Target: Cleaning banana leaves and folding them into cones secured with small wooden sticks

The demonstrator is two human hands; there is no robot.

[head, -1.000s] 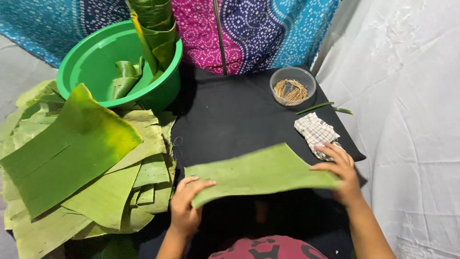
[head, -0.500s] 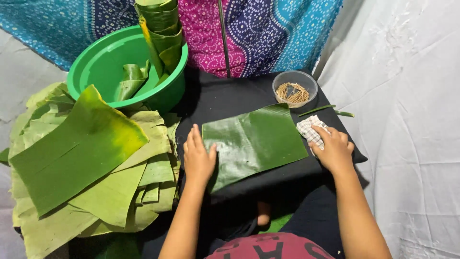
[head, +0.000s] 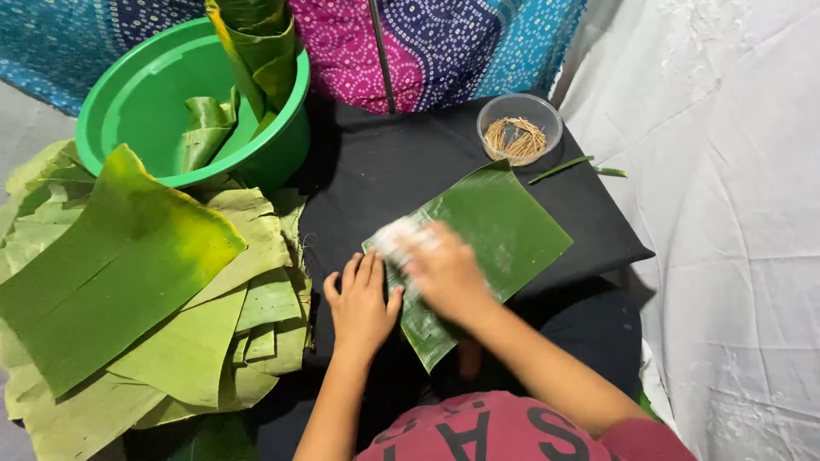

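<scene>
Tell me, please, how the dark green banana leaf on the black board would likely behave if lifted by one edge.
The banana leaf piece looks thin and flat, so it would probably droop and feel light. The left hand presses its edge, suggesting it slides easily on the black board. Split edges on the leaf stack hint that it tears along its ribs.

Left hand (head: 363, 303) lies flat, fingers spread; right hand (head: 444, 273) is motion-blurred, grip unclear.
</scene>
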